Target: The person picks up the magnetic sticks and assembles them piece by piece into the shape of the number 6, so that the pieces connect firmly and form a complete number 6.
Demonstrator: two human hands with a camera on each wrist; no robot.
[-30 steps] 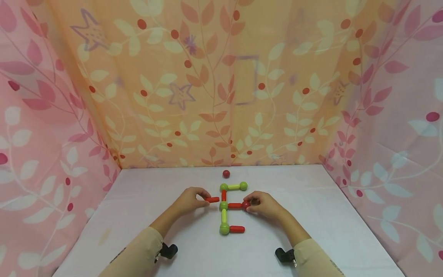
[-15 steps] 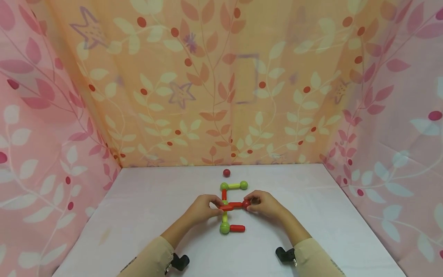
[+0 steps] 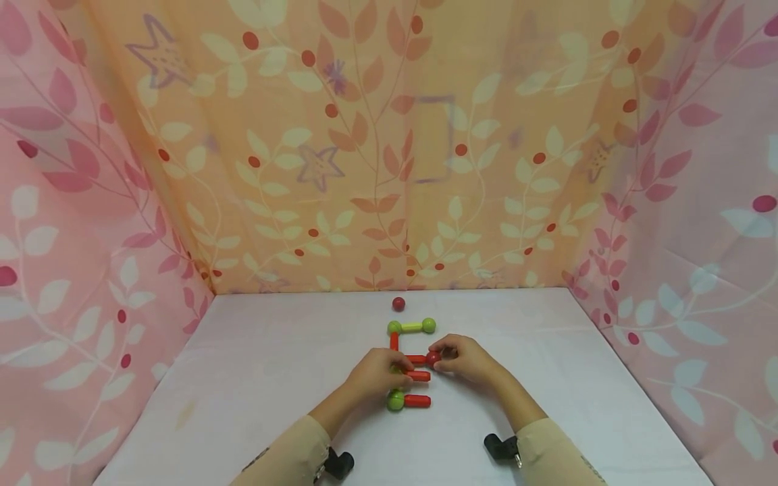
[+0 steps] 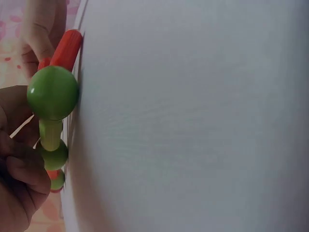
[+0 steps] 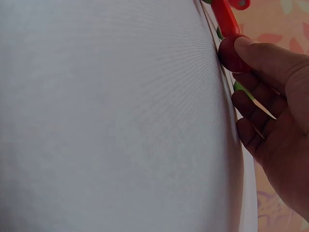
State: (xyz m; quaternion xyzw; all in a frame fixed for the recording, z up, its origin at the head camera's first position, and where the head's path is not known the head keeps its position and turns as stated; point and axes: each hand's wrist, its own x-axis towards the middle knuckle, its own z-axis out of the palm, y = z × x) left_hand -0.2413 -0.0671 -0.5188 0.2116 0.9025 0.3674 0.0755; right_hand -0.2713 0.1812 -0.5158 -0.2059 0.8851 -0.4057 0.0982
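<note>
My left hand (image 3: 378,372) pinches a loose red rod (image 3: 421,376) above the near part of a figure made of rods and balls. Between thumb and fingers, my right hand (image 3: 467,358) holds a dark red ball (image 5: 232,54) at the end of the figure's middle red rod (image 5: 225,18). A green ball (image 3: 396,400) forms the near corner, with another red rod (image 3: 417,401) pointing right from it. The far corner has a green ball (image 3: 394,327), a yellow-green rod (image 3: 412,327) and an end green ball (image 3: 429,325). My left hand largely hides the middle green ball.
A separate red ball (image 3: 398,304) lies behind the figure near the back edge of the white table (image 3: 273,324). Patterned curtains (image 3: 377,223) enclose the back and both sides. A black wrist device (image 3: 501,447) hangs beside the right sleeve.
My left hand has moved right and toward me with its red rod, from left of the figure to over its near part. The right hand has stayed on the red ball.
</note>
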